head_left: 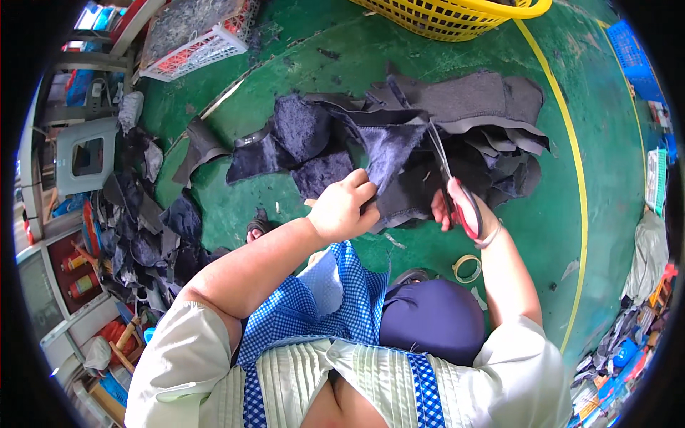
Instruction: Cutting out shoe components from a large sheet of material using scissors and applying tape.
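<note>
My left hand (345,207) is closed on the lower edge of a dark blue plush fabric piece (389,151), which stretches up and away from my fingers. In my right hand (474,212) is a pair of scissors (440,152) with red-and-black handles. The blades point up and to the left, and their tips lie at the upper right corner of the held fabric. Whether the blades are cutting into it I cannot tell. Around and behind it lie more plush pieces (303,128) and a layered pile of dark grey fabric (485,100).
A yellow basket (449,20) stands at the far side, a white crate (207,53) at far left. Fabric scraps (135,235) heap along the left beside a grey plastic frame (87,155). A tape roll (467,269) lies on the green floor near my right forearm.
</note>
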`<state>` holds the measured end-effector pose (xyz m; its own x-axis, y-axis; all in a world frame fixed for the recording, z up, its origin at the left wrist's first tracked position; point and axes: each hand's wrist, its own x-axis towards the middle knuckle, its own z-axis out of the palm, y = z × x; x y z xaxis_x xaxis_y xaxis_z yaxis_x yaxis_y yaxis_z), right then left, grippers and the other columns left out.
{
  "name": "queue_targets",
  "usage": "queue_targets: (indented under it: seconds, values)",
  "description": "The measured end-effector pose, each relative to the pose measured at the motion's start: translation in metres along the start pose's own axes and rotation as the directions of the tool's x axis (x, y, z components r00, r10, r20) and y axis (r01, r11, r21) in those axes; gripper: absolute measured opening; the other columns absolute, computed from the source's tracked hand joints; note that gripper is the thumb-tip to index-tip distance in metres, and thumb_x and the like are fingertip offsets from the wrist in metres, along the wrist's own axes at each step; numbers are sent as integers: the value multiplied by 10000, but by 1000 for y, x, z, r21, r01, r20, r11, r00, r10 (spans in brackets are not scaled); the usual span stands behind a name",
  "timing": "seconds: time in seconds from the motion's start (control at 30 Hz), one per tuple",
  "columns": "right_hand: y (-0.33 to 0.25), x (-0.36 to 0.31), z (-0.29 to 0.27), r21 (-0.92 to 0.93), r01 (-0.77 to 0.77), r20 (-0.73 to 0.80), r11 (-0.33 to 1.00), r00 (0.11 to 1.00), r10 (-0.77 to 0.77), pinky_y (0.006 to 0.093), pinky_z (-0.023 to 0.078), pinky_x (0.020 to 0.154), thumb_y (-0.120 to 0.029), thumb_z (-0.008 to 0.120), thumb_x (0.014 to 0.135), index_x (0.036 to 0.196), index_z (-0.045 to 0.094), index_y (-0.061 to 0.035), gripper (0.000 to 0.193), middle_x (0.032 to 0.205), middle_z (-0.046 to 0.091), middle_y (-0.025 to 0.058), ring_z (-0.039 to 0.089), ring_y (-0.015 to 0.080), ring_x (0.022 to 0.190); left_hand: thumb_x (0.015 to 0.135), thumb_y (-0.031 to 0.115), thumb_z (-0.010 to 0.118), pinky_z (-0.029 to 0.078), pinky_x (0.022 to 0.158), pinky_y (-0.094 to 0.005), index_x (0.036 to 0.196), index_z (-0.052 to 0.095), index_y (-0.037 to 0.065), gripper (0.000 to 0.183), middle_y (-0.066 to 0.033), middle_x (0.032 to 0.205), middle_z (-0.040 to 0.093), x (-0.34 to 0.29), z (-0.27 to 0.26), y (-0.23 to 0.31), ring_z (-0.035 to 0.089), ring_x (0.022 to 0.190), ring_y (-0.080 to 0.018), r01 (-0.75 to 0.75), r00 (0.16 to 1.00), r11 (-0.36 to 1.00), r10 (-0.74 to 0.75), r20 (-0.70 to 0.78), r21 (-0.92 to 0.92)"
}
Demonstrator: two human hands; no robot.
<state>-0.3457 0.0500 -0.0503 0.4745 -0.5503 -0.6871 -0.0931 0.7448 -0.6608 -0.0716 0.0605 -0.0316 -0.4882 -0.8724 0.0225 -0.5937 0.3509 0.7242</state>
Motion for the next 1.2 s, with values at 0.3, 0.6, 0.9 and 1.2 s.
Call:
queue_targets:
  seconds: [0.3,0.6,0.9,1.2]
  values:
    - [-4,40,2,77,28,-66,997,998,-23,233,412,569,-644,422,871,822,558,-43,619,703,548,40,502,115,594,685,84,607,496,559,-424,793,551,16,138,-149,828,496,-4,3,6,571,646,-352,-61,996,998,59,70,15]
    - [19,7,-5,-40,340,12,939,940,-340,220,416,627,-485,488,919,954,555,-37,455,778,550,20,493,84,673,574,206,793,443,794,-420,960,501,44,510,-156,964,515,76,-14,-23,514,889,-346,-156,894,960,237,-381,231]
    - [15,12,-4,40,150,-41,988,988,-148,218,422,577,-597,414,899,874,556,-48,568,748,545,23,502,94,613,797,333,642,482,794,-425,984,630,11,373,-171,895,633,94,-13,-81,596,881,-361,117,917,905,-256,306,408]
    - [1,47,-7,-96,-32,47,995,998,37,229,440,583,-591,407,906,882,558,-32,579,737,562,43,518,103,607,770,211,653,465,683,-377,801,594,17,206,-105,762,545,44,-15,-55,578,722,-293,-173,985,920,159,69,351]
